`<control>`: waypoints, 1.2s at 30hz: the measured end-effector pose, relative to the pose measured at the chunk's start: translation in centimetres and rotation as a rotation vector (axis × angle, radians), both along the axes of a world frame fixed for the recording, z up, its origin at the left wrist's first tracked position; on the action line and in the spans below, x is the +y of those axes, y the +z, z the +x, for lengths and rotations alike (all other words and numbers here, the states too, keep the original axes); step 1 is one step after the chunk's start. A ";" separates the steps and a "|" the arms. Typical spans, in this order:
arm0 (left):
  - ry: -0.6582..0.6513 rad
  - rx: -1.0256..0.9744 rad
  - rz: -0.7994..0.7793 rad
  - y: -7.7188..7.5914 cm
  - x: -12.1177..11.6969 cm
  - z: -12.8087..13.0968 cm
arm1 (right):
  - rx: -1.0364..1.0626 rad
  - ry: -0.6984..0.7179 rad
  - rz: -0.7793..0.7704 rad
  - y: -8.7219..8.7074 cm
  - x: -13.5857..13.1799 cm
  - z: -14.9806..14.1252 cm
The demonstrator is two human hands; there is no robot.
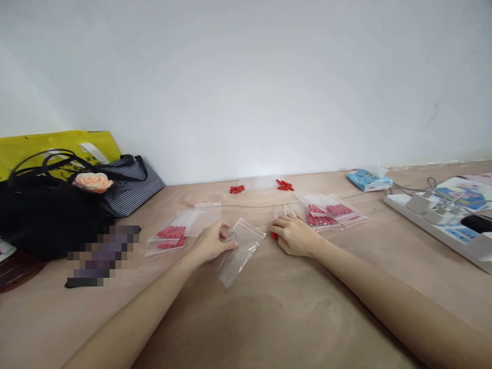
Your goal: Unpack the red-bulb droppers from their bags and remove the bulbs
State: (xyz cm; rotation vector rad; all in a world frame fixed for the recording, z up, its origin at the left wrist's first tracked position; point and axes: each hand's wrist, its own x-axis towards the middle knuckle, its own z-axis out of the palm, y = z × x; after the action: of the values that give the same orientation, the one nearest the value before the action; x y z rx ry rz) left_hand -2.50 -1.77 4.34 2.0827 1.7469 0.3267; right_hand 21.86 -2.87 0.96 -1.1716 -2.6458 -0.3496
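Observation:
My left hand (212, 242) pinches the top edge of an empty clear zip bag (241, 251) that lies on the brown table. My right hand (292, 234) rests just to the right, fingers curled over a bunch of thin clear sticks with red tips (282, 210); a red tip shows under the fingers. Filled zip bags with red pieces (171, 236) lie left of my left hand. More filled bags (330, 211) lie right of my right hand.
Loose red caps (237, 189) and further red caps (285, 185) sit near the wall with clear sticks between them. A black bag (42, 215), a striped bag (126, 189) and a yellow bag (57, 146) stand at left. A white power strip (442, 223) and a blue tissue pack (369, 179) lie at right.

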 end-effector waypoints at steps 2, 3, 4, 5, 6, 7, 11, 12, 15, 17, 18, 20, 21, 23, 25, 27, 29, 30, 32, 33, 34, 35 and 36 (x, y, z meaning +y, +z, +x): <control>0.008 0.029 0.010 0.1 -0.1 -0.1 | -0.007 0.010 -0.008 0.2 -0.2 0.0; 0.006 0.038 0.019 0.1 -0.1 -0.1 | -0.010 0.011 -0.003 0.3 -0.3 0.0; 0.000 0.041 0.026 0.1 -0.2 -0.2 | -0.010 0.008 0.007 0.3 -0.3 0.1; -0.009 0.035 0.031 0.1 -0.2 -0.2 | -0.006 0.001 0.021 0.3 -0.3 0.1; -0.023 0.018 0.029 0.1 -0.1 -0.4 | 0.002 -0.007 0.038 0.3 -0.3 0.1; -0.038 -0.014 0.021 0.0 0.0 -0.5 | 0.012 -0.015 0.056 0.2 -0.3 0.1; -0.073 -0.206 -0.008 -0.6 1.0 -1.6 | 0.045 0.002 0.100 -0.3 0.0 0.1; -0.070 -0.227 -0.001 -0.8 1.2 -1.9 | 0.050 0.011 0.105 -0.4 0.0 0.1; -0.050 -0.199 0.029 -1.0 1.3 -2.1 | 0.065 0.017 0.120 -0.7 0.1 0.1; -0.045 -0.163 0.060 -1.1 0.8 -1.5 | 0.080 0.016 0.132 -0.9 0.0 0.0; -0.046 -0.154 0.069 -1.1 0.4 -1.1 | 0.090 0.017 0.141 -1.0 0.0 0.0; -0.055 -0.177 0.046 -1.3 -0.2 -0.1 | 0.107 0.022 0.159 -1.1 0.0 0.0; -0.063 -0.210 0.011 -1.4 -0.4 0.2 | 0.113 0.024 0.167 -1.2 -0.1 0.0; -0.063 -0.289 -0.060 -1.4 -0.4 0.4 | 0.123 0.025 0.178 -1.3 -0.1 0.0; -0.039 -0.373 -0.109 -1.2 0.2 -0.1 | 0.124 0.022 0.179 -1.3 -0.1 0.0; 0.026 -0.484 -0.119 -0.6 1.3 -1.4 | 0.121 0.017 0.178 -1.4 -0.2 0.0; 0.150 -0.656 -0.027 0.2 2.8 -3.1 | 0.119 0.017 0.176 -1.3 -0.2 0.0; 0.235 -0.765 0.092 0.5 3.5 -4.0 | 0.119 0.018 0.176 -1.3 -0.2 0.0; 0.341 -0.867 0.320 1.2 4.8 -5.5 | 0.122 0.023 0.175 -1.2 -0.2 0.0; 0.359 -0.882 0.395 1.5 5.2 -6.1 | 0.124 0.024 0.176 -1.2 -0.2 0.0; 0.360 -0.880 0.458 1.8 5.6 -6.5 | 0.125 0.025 0.176 -1.2 -0.1 0.0; 0.349 -0.868 0.508 2.1 5.8 -6.8 | 0.125 0.027 0.177 -1.2 -0.1 0.0; 0.333 -0.854 0.555 2.3 6.0 -7.1 | 0.125 0.029 0.176 -1.2 -0.1 0.0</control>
State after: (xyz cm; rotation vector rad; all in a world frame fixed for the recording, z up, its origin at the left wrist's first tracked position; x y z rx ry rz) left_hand -9.55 4.19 6.61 1.5203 1.5098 1.6693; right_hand 21.87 -2.99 -0.27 -1.0632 -2.4660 -0.4779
